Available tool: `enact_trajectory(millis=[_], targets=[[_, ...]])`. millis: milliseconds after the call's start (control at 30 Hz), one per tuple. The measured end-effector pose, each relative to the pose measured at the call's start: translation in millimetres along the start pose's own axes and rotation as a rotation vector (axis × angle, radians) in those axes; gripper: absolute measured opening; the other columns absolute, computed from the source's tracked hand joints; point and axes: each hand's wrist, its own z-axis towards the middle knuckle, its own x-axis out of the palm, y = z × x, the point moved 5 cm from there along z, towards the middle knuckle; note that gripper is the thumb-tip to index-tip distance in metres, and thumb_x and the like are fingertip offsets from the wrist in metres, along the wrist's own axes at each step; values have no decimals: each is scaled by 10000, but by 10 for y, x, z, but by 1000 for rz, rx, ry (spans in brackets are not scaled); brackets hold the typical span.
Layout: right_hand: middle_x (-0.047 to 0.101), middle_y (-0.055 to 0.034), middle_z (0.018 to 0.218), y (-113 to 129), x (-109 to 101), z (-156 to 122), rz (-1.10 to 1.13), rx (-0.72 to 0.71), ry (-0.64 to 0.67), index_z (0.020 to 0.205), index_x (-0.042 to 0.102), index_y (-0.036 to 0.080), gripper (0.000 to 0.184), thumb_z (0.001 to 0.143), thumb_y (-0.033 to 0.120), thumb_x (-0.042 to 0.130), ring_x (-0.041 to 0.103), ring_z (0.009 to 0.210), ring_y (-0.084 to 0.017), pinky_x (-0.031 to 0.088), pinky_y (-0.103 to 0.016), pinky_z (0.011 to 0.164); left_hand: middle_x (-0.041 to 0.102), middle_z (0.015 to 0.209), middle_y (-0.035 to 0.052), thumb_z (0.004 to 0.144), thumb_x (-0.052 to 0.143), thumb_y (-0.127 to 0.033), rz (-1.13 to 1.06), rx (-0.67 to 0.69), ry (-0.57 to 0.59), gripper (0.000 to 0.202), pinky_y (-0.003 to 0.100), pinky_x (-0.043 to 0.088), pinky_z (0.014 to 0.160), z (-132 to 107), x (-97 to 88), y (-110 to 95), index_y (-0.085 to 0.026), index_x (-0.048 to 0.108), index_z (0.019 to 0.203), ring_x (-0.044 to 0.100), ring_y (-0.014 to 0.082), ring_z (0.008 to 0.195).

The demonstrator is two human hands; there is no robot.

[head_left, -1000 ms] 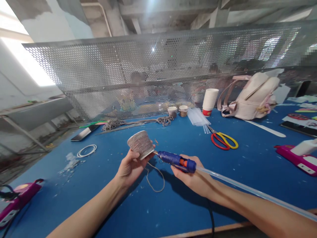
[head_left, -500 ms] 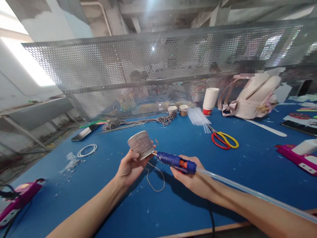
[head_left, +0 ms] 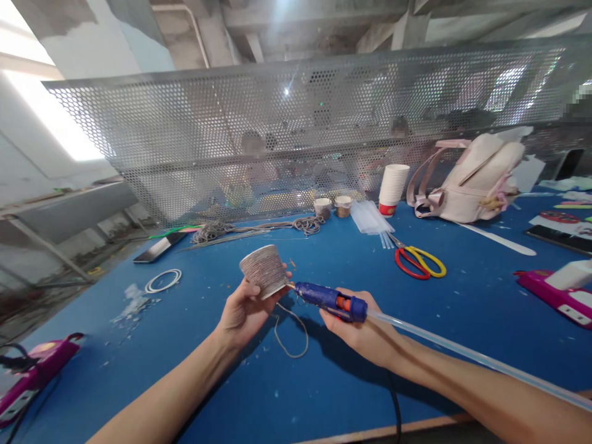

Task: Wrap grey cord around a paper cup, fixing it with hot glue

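Note:
A paper cup (head_left: 263,271) wound with grey-brown cord lies tilted in my left hand (head_left: 240,311), thumb on its near side and fingers behind it. From its lower rim a loose end of cord (head_left: 305,339) loops down over the blue table. My right hand (head_left: 363,327) is wrapped round a blue glue gun (head_left: 324,297), its nozzle at the cup's lower right edge; whether it touches cannot be told. A long clear glue stick (head_left: 462,348) sticks out of the gun's back, passing above my right forearm.
Scissors (head_left: 420,262), plastic bags of glue sticks (head_left: 370,217), stacked paper cups (head_left: 393,188), two cord-wrapped cups (head_left: 342,206) and a backpack (head_left: 476,179) stand or lie behind. Grey cord bundles (head_left: 213,232), a phone (head_left: 160,246), a white cable (head_left: 163,281) and power strips (head_left: 557,296) flank my hands.
Almost nothing differs. The glue gun and my right hand have shifted very slightly to the right; the cup stays in my left hand in nearly the same place.

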Motion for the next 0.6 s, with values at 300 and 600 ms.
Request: enact_trajectory(millis=[300,600], targets=[[435,12,559,5,-8,14,21,50,41,593,445,252,224,752,348,570,360,504,-157,318,-330,513,754,945,96,555,560,-78,-46,-18,12,683,374,571,785,1,-13,1,-157,587,1234,713,271,890],[395,41,502,-63,-37,46,74,125,-19,575,432,235,258,702,386,598,340,474,-121,308,-280,468,744,897,99,560,588,-92,-65,-7,-22,642,417,568,830,-5,23,-17,-141,585,1201,707,271,872]])
